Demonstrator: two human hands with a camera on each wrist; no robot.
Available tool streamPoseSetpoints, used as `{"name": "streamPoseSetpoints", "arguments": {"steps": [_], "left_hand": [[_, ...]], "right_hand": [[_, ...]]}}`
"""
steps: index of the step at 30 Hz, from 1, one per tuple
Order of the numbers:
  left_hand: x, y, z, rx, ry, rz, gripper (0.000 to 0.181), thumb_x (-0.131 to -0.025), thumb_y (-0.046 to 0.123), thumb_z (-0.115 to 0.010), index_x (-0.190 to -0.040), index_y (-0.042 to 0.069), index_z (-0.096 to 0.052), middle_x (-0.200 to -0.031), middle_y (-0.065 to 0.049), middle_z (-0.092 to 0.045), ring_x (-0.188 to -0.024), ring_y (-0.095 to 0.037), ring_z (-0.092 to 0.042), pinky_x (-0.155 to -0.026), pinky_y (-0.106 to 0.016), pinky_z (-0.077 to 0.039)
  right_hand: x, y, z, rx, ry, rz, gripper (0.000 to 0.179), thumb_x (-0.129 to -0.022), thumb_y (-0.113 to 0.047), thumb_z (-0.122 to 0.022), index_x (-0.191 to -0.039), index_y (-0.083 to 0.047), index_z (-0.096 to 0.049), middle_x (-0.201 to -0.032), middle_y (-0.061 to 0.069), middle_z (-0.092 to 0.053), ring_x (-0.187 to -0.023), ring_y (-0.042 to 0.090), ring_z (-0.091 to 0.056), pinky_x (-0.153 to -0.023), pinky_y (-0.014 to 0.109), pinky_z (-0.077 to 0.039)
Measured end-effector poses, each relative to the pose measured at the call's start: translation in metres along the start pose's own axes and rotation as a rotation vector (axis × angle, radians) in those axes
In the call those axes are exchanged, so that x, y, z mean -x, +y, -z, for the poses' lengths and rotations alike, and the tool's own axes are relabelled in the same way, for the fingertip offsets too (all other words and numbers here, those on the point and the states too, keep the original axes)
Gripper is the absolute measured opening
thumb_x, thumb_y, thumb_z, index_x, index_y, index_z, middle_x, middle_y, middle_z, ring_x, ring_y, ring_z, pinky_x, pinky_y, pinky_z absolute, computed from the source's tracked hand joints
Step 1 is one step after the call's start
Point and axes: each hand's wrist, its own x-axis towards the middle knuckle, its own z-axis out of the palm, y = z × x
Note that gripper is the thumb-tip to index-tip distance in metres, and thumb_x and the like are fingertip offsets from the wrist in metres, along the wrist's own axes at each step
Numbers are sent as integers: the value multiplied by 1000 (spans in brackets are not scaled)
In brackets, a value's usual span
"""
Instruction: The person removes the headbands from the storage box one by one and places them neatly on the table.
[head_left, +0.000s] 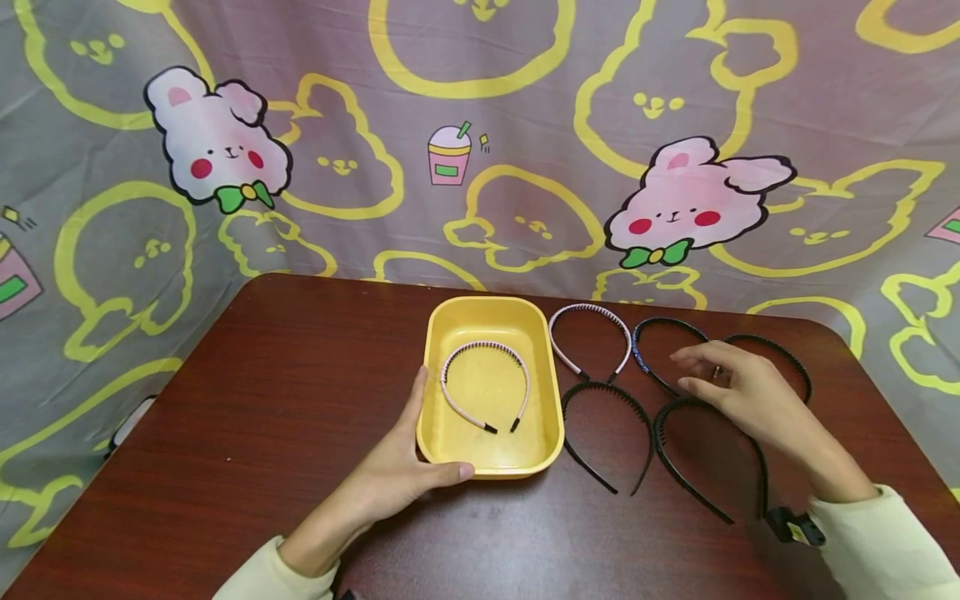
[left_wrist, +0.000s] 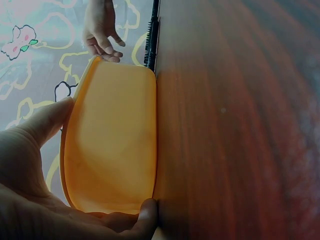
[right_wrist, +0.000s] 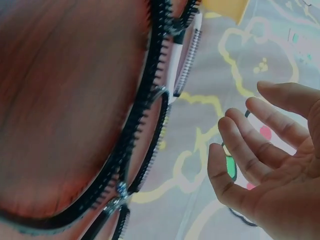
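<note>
My left hand (head_left: 397,471) grips the near left corner of a yellow plastic tray (head_left: 487,454), thumb on its near rim and fingers along the left side. Inside the tray lies a pink-and-white toothed headband (head_left: 487,344). With nothing in it, my right hand (head_left: 742,396) hovers over the headbands at the right, its fingers loosely bent. Under and around it are a headband with blue decoration (head_left: 638,353), a black headband (head_left: 787,348) at the far right and a larger black headband (head_left: 662,437) nearer me. The right wrist view shows the palm apart from the bands.
Beside the tray on the right lie another pink headband (head_left: 590,307) and a black toothed headband (head_left: 651,437). All rest on a dark red-brown wooden table (head_left: 247,417). A patterned curtain (head_left: 517,108) hangs behind the table's far edge.
</note>
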Motion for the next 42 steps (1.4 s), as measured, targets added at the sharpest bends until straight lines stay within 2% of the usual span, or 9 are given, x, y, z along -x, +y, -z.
{"name": "streamPoseSetpoints", "arguments": {"steps": [6, 14, 20, 24, 29, 36, 42], "left_hand": [[0, 1, 0, -6, 1, 2, 134, -80, 29, -91, -169, 30, 9, -178, 1, -1, -162, -31, -13, -130, -58, -11], [-1, 2, -1, -6, 2, 4, 135, -79, 30, -92, -168, 34, 10, -177, -4, -7, -161, -32, -16, -130, -60, -13], [-1, 3, -2, -18, 3, 11, 135, -79, 33, -92, -168, 36, 9, -177, -6, -9, -161, -33, -18, -129, -61, -15], [-1, 4, -2, -14, 0, 10, 135, -79, 32, -92, -168, 34, 9, -177, -4, -6, -161, -33, -16, -130, -61, -14], [-1, 4, -2, -10, -5, 9, 135, -80, 31, -92, -168, 33, 10, -178, -3, -3, -161, -32, -14, -130, -60, -13], [1, 3, -1, -16, 3, 19, 135, -79, 32, -92, -168, 37, 11, -177, -6, -8, -161, -33, -17, -129, -61, -14], [1, 1, 0, -5, 6, 19, 136, -79, 32, -92, -167, 37, 11, -177, -7, -8, -160, -33, -17, -129, -61, -13]], "right_hand": [[-5, -14, -2, -33, 27, 35, 28, -94, -13, -79, -121, -18, -75, -107, 4, -75, -92, -8, -57, -70, 15, -46], [-17, -35, -11, -104, 56, 93, 30, -93, -7, -78, -121, -17, -75, -111, 1, -75, -96, -11, -60, -74, 12, -48], [-24, -48, -16, -123, 44, 99, 32, -94, -8, -77, -124, -18, -74, -120, 2, -75, -99, -3, -62, -75, 16, -49], [-27, -54, -20, -124, 28, 106, 31, -95, -11, -76, -125, -19, -73, -124, 2, -74, -103, 3, -61, -78, 18, -50], [-32, -60, -25, -132, 41, 137, 31, -93, -8, -78, -123, -17, -74, -118, -1, -74, -94, 3, -61, -77, 18, -52], [-40, -71, -33, -159, 61, 178, 32, -91, -5, -79, -121, -16, -74, -113, 0, -74, -79, 5, -56, -65, 22, -47], [-48, -83, -44, -233, 11, 175, 34, -92, -4, -79, -125, -11, -72, -116, 7, -74, -91, 15, -66, -69, 25, -52]]}}
